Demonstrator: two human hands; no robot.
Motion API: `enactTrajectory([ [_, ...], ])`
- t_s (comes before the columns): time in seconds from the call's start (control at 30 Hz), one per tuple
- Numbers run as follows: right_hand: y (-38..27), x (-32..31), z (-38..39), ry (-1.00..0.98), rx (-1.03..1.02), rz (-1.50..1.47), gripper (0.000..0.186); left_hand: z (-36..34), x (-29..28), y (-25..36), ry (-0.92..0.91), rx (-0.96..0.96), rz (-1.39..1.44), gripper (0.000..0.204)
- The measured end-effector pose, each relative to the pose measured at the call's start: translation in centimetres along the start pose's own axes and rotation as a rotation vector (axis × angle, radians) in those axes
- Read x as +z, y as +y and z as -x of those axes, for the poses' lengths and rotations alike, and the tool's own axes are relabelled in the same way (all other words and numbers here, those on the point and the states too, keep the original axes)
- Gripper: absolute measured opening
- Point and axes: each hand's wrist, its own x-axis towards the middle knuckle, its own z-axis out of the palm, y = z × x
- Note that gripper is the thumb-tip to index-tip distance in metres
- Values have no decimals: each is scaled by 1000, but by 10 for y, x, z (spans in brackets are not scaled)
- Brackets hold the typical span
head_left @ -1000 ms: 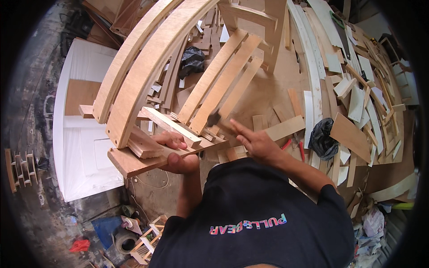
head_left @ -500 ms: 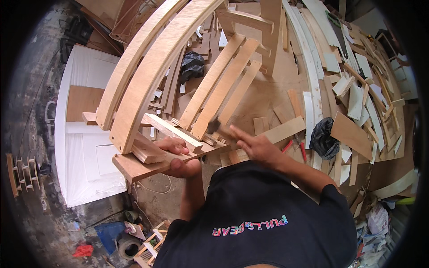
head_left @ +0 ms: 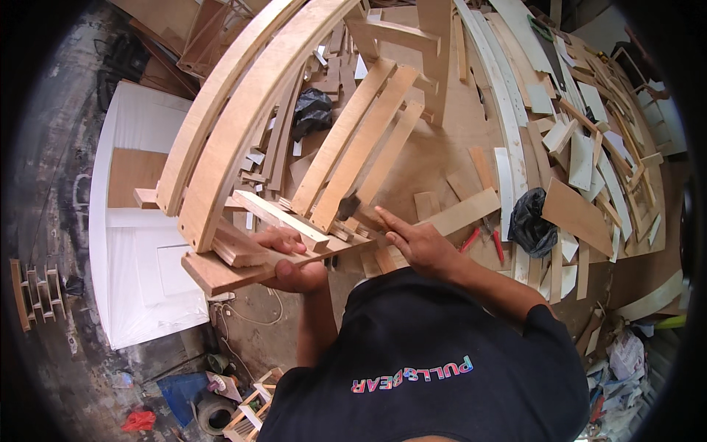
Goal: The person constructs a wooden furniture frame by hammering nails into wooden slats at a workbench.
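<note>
A large wooden frame with long curved rails (head_left: 243, 140) and several flat slats (head_left: 368, 147) stands before me. My left hand (head_left: 293, 261) is closed round the board (head_left: 221, 271) at its near end, thumb below and fingers on top beside a short pale batten (head_left: 283, 221). In my right hand (head_left: 423, 247) is a hammer (head_left: 366, 214) with a dark head and a wooden handle, index finger stretched along the handle. The hammer's head is at the near end of the middle slat; whether it touches the wood I cannot tell.
Red-handled pliers (head_left: 482, 241) and a black plastic bag (head_left: 534, 225) lie on the worktable to the right. Offcuts (head_left: 589, 158) pile up beyond them. A white panel (head_left: 147, 258) stands at the left. A cable (head_left: 269, 320) lies on the floor below the frame.
The hammer, blurred before, now shows sharply at the slat's end, and my right hand has come slightly lower. My left hand keeps its hold on the board. The view has shifted slightly.
</note>
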Motion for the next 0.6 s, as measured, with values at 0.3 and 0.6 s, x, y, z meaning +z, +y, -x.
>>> enactTrajectory([
  [0.3, 1, 1, 0, -111, 107, 71, 54, -3, 9, 1, 4, 43, -35, 57],
  [0.6, -3, -2, 1, -118, 128, 113, 54, 2, -8, -8, -17, 49, 23, 56],
])
